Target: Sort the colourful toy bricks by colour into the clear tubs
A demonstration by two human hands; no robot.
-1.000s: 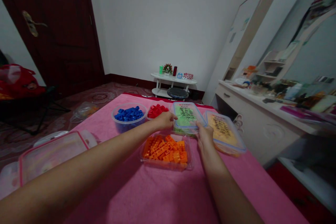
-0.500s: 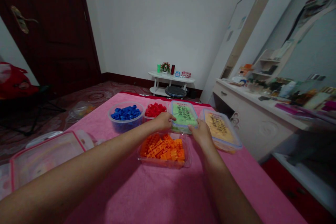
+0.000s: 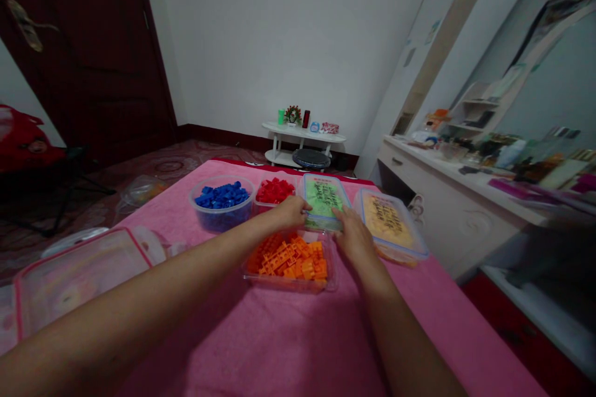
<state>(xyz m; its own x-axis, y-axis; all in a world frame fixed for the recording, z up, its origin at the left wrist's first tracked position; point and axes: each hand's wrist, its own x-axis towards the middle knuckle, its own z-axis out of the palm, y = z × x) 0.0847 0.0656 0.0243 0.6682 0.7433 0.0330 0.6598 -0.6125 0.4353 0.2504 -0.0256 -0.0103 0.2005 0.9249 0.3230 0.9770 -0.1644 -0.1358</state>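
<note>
A lidded plastic container (image 3: 325, 191) with green contents and dark writing on its lid stands at the far side of the pink-covered table. My left hand (image 3: 293, 212) is closed on its near left corner, fingertips at the lid's edge. At the near right corner, my right hand (image 3: 352, 234) grips with its thumb on the lid; its other fingers are partly hidden. Just in front lies an open clear box of orange toy bricks (image 3: 295, 260), below and between my wrists. Red bricks (image 3: 275, 190) fill a box left of the green one, partly behind my left hand.
A round tub of blue bricks (image 3: 222, 197) stands on the left. Right of my right hand is a lidded container with yellow-orange contents (image 3: 388, 220). Red-rimmed clear lids (image 3: 84, 279) lie at the left edge. A dressing table (image 3: 447, 198) runs along the right.
My right thumb has moved from the edge of the green container's lid farther onto its top. My left hand stays at its corner. The view has shifted slightly.
</note>
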